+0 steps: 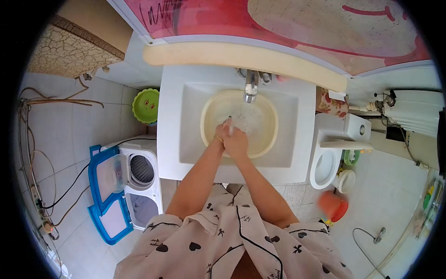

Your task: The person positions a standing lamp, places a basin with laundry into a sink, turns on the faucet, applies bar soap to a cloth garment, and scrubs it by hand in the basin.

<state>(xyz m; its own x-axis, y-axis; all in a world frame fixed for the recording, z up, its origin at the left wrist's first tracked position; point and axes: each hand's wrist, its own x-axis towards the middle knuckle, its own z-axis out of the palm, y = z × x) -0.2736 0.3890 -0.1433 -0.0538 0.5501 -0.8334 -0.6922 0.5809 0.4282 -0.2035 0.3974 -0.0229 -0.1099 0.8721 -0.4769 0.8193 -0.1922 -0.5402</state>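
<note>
Both my hands are together over a cream basin [274,125] that sits inside the white sink [290,135]. My left hand [220,132], with a yellow band at its wrist, presses against my right hand [236,139]. Something small and dark shows at the fingertips, too small to name. The fingers look closed around each other, and what lies between them is hidden. Water with whitish suds is in the basin. Above its back edge stands the chrome faucet [251,86].
Left of the sink are a green basin [145,106] and a washing machine [144,186] with blue-framed lids raised. To the right are a toilet [324,167], a white bucket [344,181] and a red bucket [333,206]. A cream ledge [241,58] runs behind the faucet.
</note>
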